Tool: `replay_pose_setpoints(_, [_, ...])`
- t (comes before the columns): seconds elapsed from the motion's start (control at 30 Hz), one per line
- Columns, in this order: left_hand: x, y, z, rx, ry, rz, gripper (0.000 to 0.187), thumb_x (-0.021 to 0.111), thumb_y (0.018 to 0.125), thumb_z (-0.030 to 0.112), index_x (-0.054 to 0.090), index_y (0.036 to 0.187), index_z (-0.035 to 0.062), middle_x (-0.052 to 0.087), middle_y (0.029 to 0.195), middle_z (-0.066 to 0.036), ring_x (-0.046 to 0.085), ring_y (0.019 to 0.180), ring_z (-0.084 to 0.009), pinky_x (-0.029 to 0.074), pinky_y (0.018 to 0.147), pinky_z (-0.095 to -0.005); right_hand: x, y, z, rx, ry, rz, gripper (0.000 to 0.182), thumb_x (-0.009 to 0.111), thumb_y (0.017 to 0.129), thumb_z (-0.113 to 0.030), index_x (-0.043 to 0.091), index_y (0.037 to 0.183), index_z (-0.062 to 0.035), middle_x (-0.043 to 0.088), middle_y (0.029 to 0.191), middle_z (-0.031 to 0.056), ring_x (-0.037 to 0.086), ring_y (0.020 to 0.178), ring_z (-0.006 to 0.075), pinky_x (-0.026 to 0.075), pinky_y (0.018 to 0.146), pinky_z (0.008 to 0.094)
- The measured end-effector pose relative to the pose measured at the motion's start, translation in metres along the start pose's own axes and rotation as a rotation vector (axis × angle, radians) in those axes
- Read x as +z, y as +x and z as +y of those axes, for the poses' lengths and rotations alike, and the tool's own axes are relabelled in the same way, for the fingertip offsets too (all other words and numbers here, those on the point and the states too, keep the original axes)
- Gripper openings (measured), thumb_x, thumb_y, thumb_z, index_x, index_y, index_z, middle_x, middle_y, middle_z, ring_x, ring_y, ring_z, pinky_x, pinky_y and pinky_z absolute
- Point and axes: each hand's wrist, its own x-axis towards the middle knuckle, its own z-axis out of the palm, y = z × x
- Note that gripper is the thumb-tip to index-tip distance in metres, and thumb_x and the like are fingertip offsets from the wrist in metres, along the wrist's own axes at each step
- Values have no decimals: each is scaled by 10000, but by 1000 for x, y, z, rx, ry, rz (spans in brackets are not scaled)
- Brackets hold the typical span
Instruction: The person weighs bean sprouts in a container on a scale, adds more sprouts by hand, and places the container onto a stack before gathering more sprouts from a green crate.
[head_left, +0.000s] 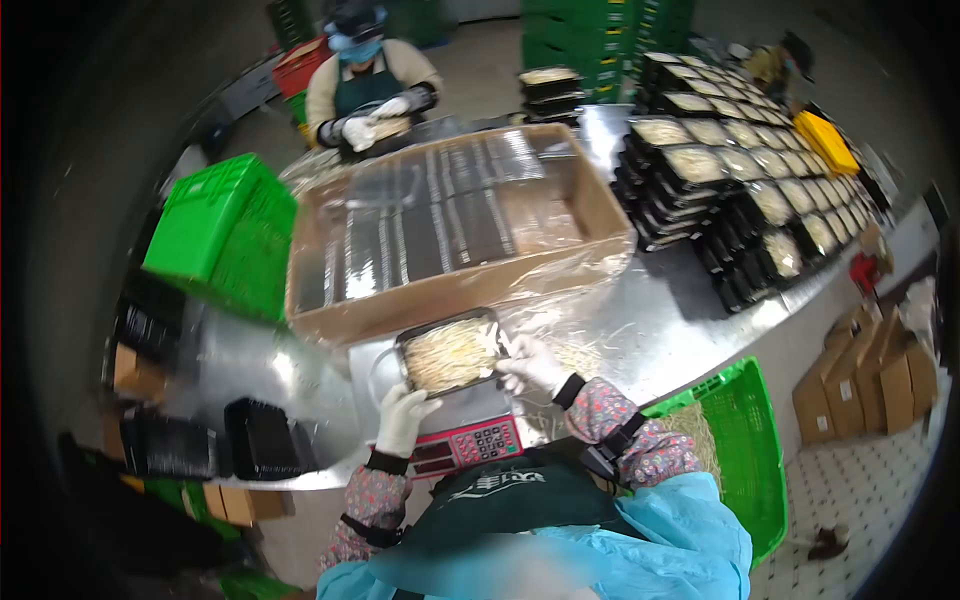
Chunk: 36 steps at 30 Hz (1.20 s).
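Note:
A black tray (pixel 452 353) full of pale, thin strands is over the plate of a red scale (pixel 466 446) in front of me. My left hand (pixel 402 418), in a white glove, grips the tray's near left corner. On the right edge of the tray, my right hand (pixel 532 365), also gloved, has its fingers closed. Loose strands (pixel 575 355) lie on the metal table beside my right hand. Just beyond the tray stands a large cardboard box (pixel 460 268) holding stacks of black trays under clear plastic.
Packed trays (pixel 695 165) are stacked at the right. A green crate (pixel 735 460) with strands stands at the near right, another green crate (pixel 225 235) at the left. Empty black trays (pixel 265 440) lie at the left. Across the table, a co-worker (pixel 370 85) holds a tray.

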Motion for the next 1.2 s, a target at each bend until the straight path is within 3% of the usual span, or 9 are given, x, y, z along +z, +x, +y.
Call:
replay_pose_setpoints(0.23, [69,20,54,2,161,-45,129,575,817,-37,512,888,50,636,875,-85,674,770,-205,602,602,-334,-30,-54,-60,-42,-242,-31,263,709,893,-194,494,981,-68,632,774,29,646,676,95,511,535,238])
replay_pose_setpoints(0.3, [74,34,55,-16,281,-233,150,582,825,-54,510,899,54,631,865,-72,664,746,-184,596,601,-325,-60,-57,-67,-434,-559,44,318,726,876,-180,556,1108,-44,643,846,7,606,796,68,489,673,249])
replay_pose_setpoints(0.43, [140,52,43,-26,247,-319,361,591,875,-14,493,1223,-30,612,1032,-99,639,932,-187,567,801,-319,-100,-93,-84,-245,-403,130,245,708,878,-148,644,1078,-21,662,911,2,581,854,71,469,782,245])
replay_pose_setpoints(0.5, [165,54,48,10,136,-427,543,615,907,76,377,1379,-52,573,1179,-152,609,1061,-226,519,928,-356,-133,-114,-87,-322,-14,329,175,695,870,-104,661,1007,-1,668,841,19,605,745,80,490,676,237])
replay_pose_setpoints(0.7, [167,65,50,41,276,-416,491,609,950,210,450,1329,-57,608,1172,-166,642,1025,-257,522,925,-372,-310,-174,-125,-1069,-78,1352,203,685,862,-120,631,1000,19,639,846,45,568,617,104,483,550,234])
replay_pose_setpoints(0.83, [167,70,46,24,252,-288,352,522,986,155,506,1280,-39,637,1129,-151,657,973,-241,537,884,-354,-416,-205,-201,-1049,81,1651,219,663,855,-145,598,983,21,597,747,63,565,501,163,453,367,274])
replay_pose_setpoints(0.93, [168,70,42,24,248,-253,324,496,993,136,518,1270,-31,639,1126,-148,657,962,-235,540,861,-347,-538,-201,-188,-448,-138,1890,341,692,731,-183,595,983,25,598,678,121,543,438,190,444,358,322])
replay_pose_setpoints(1.1, [140,60,46,50,260,-148,335,508,992,145,520,1283,-20,642,1126,-138,659,949,-227,539,846,-338,-489,-199,-226,-416,69,1824,412,701,791,-257,584,1072,20,598,686,110,542,451,193,476,383,345])
replay_pose_setpoints(1.2, [95,49,58,176,396,76,378,522,992,158,492,1329,-12,613,1193,-136,633,1007,-195,517,865,-306,-469,-197,-218,-630,396,1591,568,616,903,-500,528,1161,-2,598,804,120,575,526,214,517,422,367])
